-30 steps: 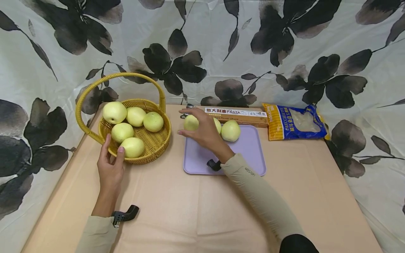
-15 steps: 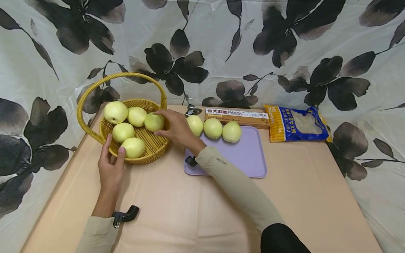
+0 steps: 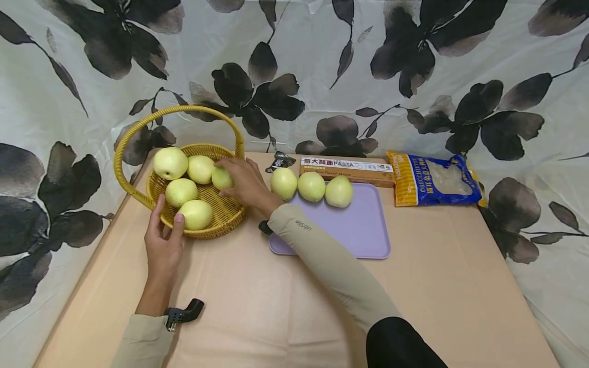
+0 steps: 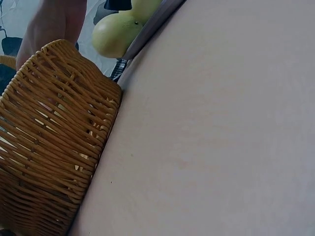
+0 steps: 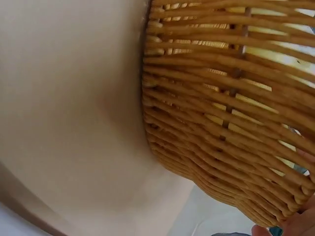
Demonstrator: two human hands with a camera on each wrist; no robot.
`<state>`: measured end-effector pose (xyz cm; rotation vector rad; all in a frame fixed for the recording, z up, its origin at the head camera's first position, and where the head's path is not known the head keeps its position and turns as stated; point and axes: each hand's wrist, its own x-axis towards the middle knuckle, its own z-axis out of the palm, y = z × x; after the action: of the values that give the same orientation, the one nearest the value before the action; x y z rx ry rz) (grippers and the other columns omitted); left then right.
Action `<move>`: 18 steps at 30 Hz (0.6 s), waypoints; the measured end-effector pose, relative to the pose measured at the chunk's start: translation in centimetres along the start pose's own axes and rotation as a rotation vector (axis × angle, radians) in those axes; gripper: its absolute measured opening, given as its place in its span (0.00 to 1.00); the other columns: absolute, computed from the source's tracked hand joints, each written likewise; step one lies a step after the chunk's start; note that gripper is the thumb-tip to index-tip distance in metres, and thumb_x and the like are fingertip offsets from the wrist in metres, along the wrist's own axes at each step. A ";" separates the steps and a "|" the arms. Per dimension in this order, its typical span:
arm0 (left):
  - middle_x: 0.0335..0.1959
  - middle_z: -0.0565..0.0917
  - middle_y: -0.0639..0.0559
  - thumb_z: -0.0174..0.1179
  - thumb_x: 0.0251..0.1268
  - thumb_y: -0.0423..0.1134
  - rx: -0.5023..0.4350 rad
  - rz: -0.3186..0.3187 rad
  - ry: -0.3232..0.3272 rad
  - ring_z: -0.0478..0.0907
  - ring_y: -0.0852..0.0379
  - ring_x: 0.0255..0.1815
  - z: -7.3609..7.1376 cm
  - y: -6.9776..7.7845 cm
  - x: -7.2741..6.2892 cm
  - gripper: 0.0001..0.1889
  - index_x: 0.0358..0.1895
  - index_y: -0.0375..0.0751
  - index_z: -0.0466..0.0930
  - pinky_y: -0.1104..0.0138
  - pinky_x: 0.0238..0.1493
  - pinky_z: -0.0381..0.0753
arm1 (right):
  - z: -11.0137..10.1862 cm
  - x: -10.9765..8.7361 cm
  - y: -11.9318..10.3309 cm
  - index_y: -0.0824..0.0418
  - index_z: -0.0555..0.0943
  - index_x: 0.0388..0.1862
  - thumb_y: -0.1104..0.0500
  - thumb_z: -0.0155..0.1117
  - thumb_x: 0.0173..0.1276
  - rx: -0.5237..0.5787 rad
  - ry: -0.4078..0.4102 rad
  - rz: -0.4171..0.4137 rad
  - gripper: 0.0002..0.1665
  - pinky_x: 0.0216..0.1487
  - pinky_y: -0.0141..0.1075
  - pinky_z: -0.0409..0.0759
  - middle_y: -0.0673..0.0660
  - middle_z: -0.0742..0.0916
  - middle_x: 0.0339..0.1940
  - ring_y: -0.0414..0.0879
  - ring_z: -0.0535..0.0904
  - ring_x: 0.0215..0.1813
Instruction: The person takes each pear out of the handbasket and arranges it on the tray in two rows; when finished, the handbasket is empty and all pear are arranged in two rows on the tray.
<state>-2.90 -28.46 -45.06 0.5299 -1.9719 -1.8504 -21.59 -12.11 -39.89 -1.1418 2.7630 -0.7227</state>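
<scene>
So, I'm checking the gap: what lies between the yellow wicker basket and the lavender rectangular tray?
Beige tabletop, crossed by the right wrist with its black device; the head view shows this.

The basket [image 3: 222, 213] is woven, bumpy and a little shiny. The fruit [image 3: 195, 214] inside it is smooth, with a soft shine. Right of the basket, the tray [image 3: 359, 225] looks like smooth, dull plastic. Far right of the basket, the bag [image 3: 434, 181] looks like shiny, crinkly plastic. Behind the basket is creased cloth [image 3: 317, 76]. The counter [image 3: 267, 291] under the basket is dull and creased.
</scene>
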 end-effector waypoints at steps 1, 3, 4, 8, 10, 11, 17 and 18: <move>0.89 0.53 0.56 0.58 0.82 0.44 0.002 0.004 -0.001 0.52 0.43 0.88 0.0 0.0 0.0 0.36 0.86 0.65 0.56 0.84 0.63 0.74 | 0.0 0.0 -0.1 0.47 0.73 0.78 0.46 0.82 0.65 -0.008 -0.002 -0.003 0.44 0.87 0.49 0.58 0.48 0.77 0.79 0.47 0.69 0.82; 0.89 0.53 0.57 0.58 0.82 0.44 0.001 0.013 -0.003 0.52 0.43 0.89 0.0 -0.1 0.0 0.36 0.86 0.64 0.55 0.84 0.64 0.74 | -0.1 -0.1 -0.1 0.47 0.76 0.75 0.46 0.82 0.64 -0.023 0.003 -0.015 0.42 0.85 0.48 0.61 0.49 0.79 0.77 0.48 0.71 0.80; 0.89 0.53 0.57 0.58 0.82 0.44 -0.002 0.016 -0.004 0.51 0.43 0.89 0.0 -0.1 0.0 0.36 0.86 0.63 0.55 0.84 0.65 0.74 | -0.2 -0.2 -0.2 0.46 0.77 0.73 0.46 0.83 0.63 -0.029 0.001 -0.020 0.41 0.84 0.48 0.62 0.49 0.80 0.74 0.48 0.73 0.78; 0.88 0.53 0.58 0.58 0.82 0.43 -0.005 0.027 -0.004 0.52 0.45 0.89 0.0 0.0 0.0 0.36 0.86 0.62 0.55 0.83 0.67 0.73 | -0.4 -0.9 -0.3 0.47 0.80 0.68 0.45 0.84 0.61 -0.021 -0.026 -0.051 0.38 0.79 0.47 0.67 0.50 0.83 0.65 0.47 0.77 0.70; 0.88 0.54 0.58 0.58 0.82 0.42 -0.002 0.034 -0.002 0.52 0.47 0.89 0.0 0.0 0.0 0.35 0.86 0.62 0.55 0.83 0.68 0.72 | -0.5 -1.2 -0.3 0.47 0.80 0.69 0.44 0.85 0.60 -0.020 -0.049 -0.055 0.39 0.81 0.49 0.65 0.50 0.84 0.65 0.47 0.78 0.70; 0.88 0.54 0.58 0.58 0.82 0.42 0.002 0.038 -0.002 0.52 0.48 0.89 0.0 0.0 0.0 0.35 0.86 0.61 0.56 0.83 0.68 0.72 | -0.5 -1.3 -0.3 0.48 0.80 0.69 0.44 0.84 0.60 -0.019 -0.054 -0.058 0.39 0.82 0.50 0.65 0.50 0.84 0.66 0.47 0.77 0.71; 0.89 0.53 0.59 0.58 0.82 0.42 -0.007 0.029 -0.001 0.53 0.51 0.88 0.0 0.0 0.0 0.35 0.86 0.61 0.55 0.83 0.69 0.71 | -0.4 -2.1 -0.3 0.48 0.79 0.71 0.45 0.85 0.60 0.000 -0.054 -0.064 0.41 0.80 0.49 0.66 0.48 0.86 0.68 0.45 0.78 0.71; 0.89 0.53 0.59 0.58 0.82 0.42 -0.006 0.029 -0.001 0.53 0.51 0.88 -0.1 0.1 0.0 0.35 0.86 0.61 0.55 0.83 0.69 0.71 | -0.4 -2.3 -0.3 0.48 0.79 0.71 0.45 0.85 0.60 0.012 -0.051 -0.065 0.41 0.79 0.48 0.67 0.48 0.86 0.67 0.44 0.79 0.71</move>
<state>-2.83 -28.47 -45.00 0.4963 -1.9635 -1.8395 -19.83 -10.55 -39.67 -1.2354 2.6876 -0.7058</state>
